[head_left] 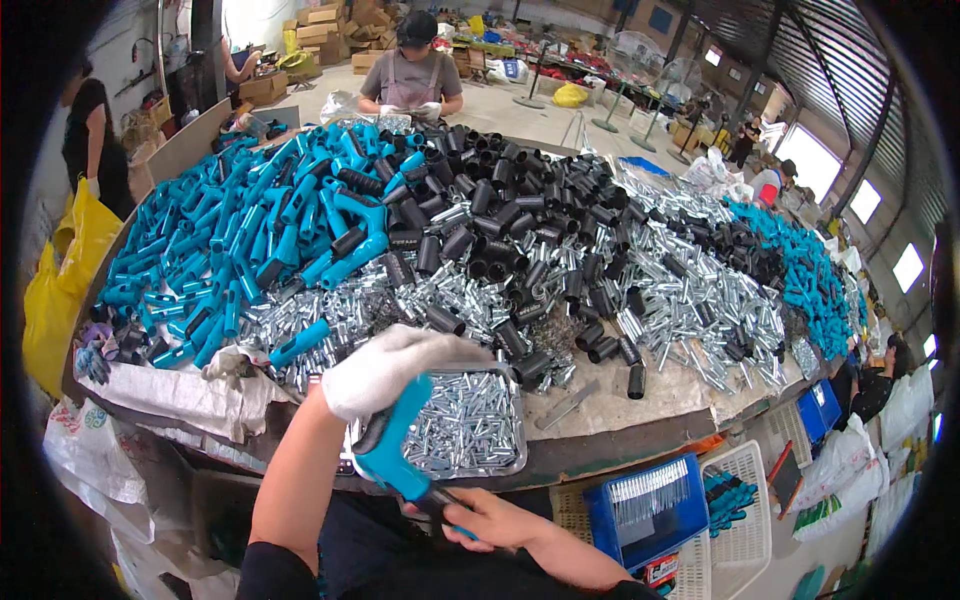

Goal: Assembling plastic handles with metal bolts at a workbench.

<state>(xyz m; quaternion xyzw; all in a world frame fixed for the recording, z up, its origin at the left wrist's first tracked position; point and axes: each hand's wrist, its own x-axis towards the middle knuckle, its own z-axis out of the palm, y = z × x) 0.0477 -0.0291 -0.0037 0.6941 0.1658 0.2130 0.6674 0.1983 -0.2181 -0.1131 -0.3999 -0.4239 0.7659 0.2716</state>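
The left hand (pixel 385 368), in a white work glove, is curled shut around the upper end of a blue plastic handle (pixel 392 450), which is held just above the near edge of a metal tray (pixel 515 462) of small silver tubes (the tray sits at the table's front rim). The bare right hand (pixel 490 518) closes around the handle's lower tip, fingers pressed together beneath it.

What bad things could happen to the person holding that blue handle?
The tray of small metal pins sits at the table's front edge, right under the gloved left hand; a bump might spill it. The right hand is bare where it grips the blue handle, so it could get pinched or scraped. Black tubes lying loose near the edge might roll off.
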